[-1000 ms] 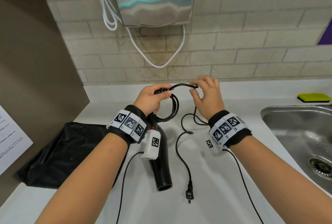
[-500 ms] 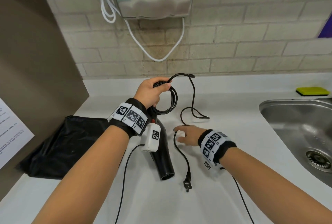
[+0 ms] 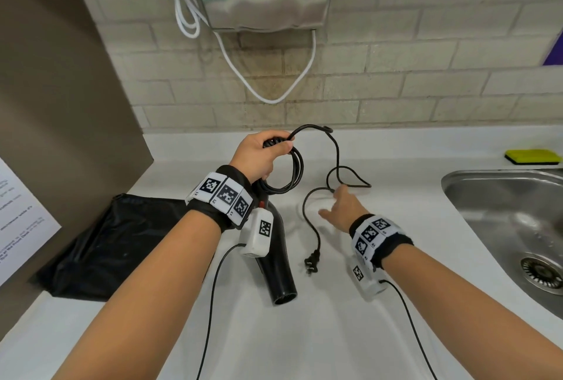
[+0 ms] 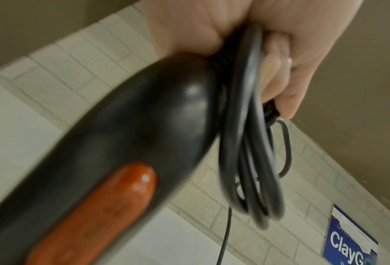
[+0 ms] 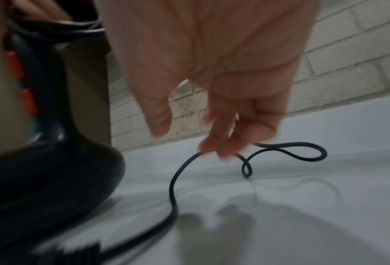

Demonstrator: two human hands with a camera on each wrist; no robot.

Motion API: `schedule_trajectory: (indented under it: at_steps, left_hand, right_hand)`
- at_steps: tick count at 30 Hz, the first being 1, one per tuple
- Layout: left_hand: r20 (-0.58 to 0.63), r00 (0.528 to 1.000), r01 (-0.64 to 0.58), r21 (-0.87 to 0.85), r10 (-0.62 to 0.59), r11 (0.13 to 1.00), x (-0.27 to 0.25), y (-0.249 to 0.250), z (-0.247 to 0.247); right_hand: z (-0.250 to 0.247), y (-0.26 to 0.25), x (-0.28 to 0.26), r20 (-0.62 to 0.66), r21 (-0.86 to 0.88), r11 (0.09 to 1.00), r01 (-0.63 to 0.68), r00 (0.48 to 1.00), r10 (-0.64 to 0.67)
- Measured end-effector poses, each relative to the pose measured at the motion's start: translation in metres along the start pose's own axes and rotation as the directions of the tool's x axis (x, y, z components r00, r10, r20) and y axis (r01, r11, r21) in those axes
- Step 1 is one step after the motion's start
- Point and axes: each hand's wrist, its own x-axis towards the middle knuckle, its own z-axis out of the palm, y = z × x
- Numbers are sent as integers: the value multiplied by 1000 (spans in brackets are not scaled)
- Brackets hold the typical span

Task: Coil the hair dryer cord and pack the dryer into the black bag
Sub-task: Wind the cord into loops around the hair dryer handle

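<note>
- Head view: my left hand [image 3: 262, 156] grips the coiled loops against the hair dryer [image 3: 278, 267] handle so they stay gathered; the black bag [image 3: 115, 245] lies left on the counter [image 3: 335, 334].
- Left wrist view: fingers curl round the cord [image 4: 250, 143] loops.
- Right wrist view: blurred, but my right hand's [image 5: 212, 80] fingertips seem to pinch the loose cord, ready for another loop.

Head looks down; blurry wrists perhaps share the cord [image 3: 310, 221].
</note>
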Motion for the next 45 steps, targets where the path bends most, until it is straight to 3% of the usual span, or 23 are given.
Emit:
schedule_trajectory:
  at_steps: [3,5,9,13,15,18,20,23,25,29,31,33,37,40,43,45]
  left_hand:
    - [19,1000,-8,10,8,1000,2,0,4]
    - [27,1000,-12,16,11,1000,3,1,7]
    - [35,999,-10,10,10,1000,3,2,9]
    - [47,999,-5,-8,5,1000,3,2,9]
    - [49,999,2,-14,-1,1000,4,2,9]
    - [47,999,10,-17,-9,1000,5,2,8]
    - [42,999,16,-21,-15,1000,5,3,8]
    - [18,1000,15,-28,-14,1000,7,2,10]
    - [-18,1000,13,-36,-13,999,8,1,10]
    - [-66,998,8,-50,-12,999,9,1,10]
    - [-51,999,0,-51,-2,999,9,0,12]
    - [-36,999,-8,-64,5,998,8,1,14]
    - [-7,1000,-10,-112,9,994,6,3,15]
    - [74,997,-9,-69,14,998,5,6,11]
    - [186,982,-72,173,40,982,4,12,6]
    - [187,981,-93,236,49,967,3,12,7]
  right_hand:
    - [15,4,-6,248,-357,933,-49,958,145]
    - [26,3,-10,329,-341,936,-85,922,204]
    - [40,-2,-7,305,-327,939,-107,928,212]
    - [39,-6,-8,289,-407,914,2,949,126]
    - [31,-4,-7,310,-350,937,17,946,98]
    - [16,-4,4,285,75,985,-153,950,126]
    - [4,-10,9,205,471,862,-187,974,99]
    - [-17,-28,6,29,884,467,-15,999,-23]
    - [-31,-40,1,-126,936,313,162,983,-134]
    - [-46,-54,-7,-311,911,203,359,921,-236]
    - [-45,-60,-6,-423,831,288,475,878,-224]
    - [-38,-67,-7,-534,673,460,579,811,-240]
    - [-19,-79,-6,-616,386,681,622,723,-311]
    - [-14,-84,1,-604,397,685,611,736,-306]
    - [-13,-85,0,-525,440,667,602,774,-353]
    - [-15,-85,-1,-456,422,719,552,815,-358]
